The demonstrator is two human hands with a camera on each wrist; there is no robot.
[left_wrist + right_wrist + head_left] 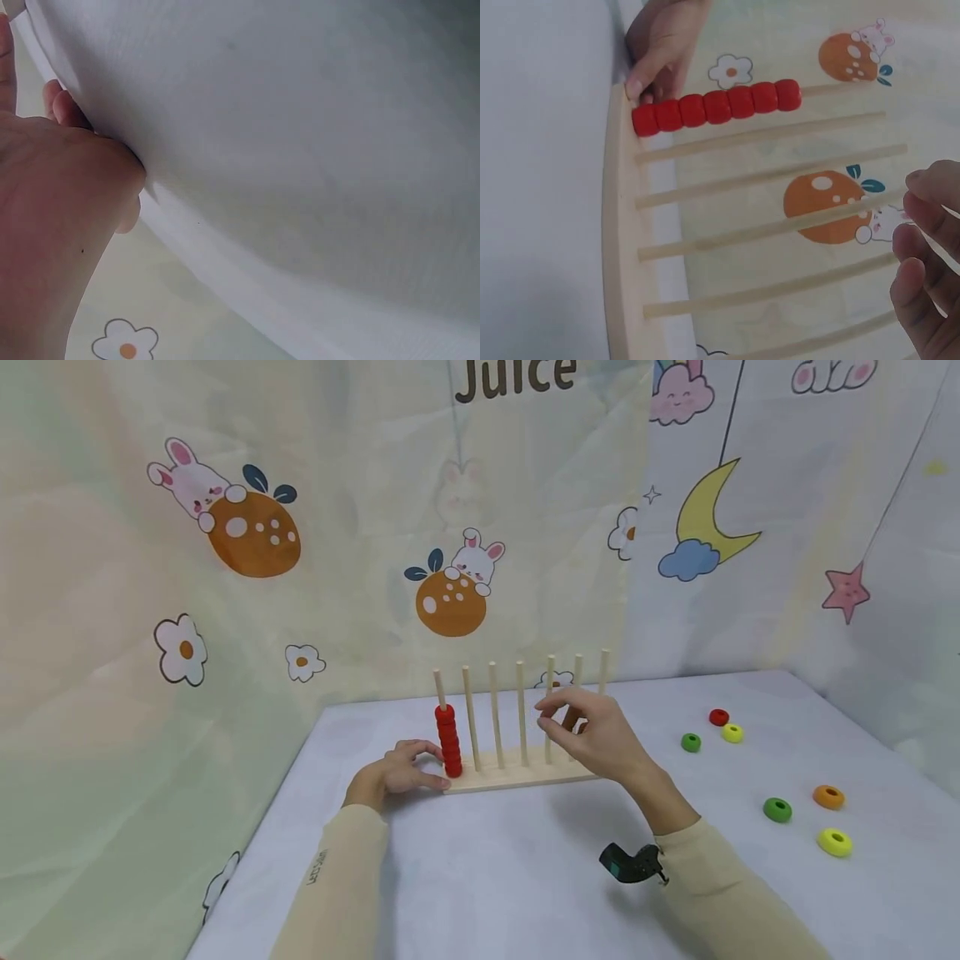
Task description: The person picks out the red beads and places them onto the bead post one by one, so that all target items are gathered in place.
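A wooden peg rack [517,777] with a row of upright pegs stands toward the back of the table. Several red beads [448,743] are stacked on its leftmost peg; the other pegs that show are bare. My left hand [405,766] holds the rack's left end, thumb at the front corner and fingers behind, next to the red stack. Raised in front of the right-hand pegs is my right hand [588,731], its fingers loosely bent. In the right wrist view nothing shows between the fingertips [909,277]. The left wrist view catches only part of the left hand [60,172].
Loose beads lie on the right of the table: at the back a red bead [718,717], a yellow bead [732,733] and a green bead [691,742]; nearer, green [777,810], orange [828,797] and yellow. A printed curtain [360,568] hangs behind the table.
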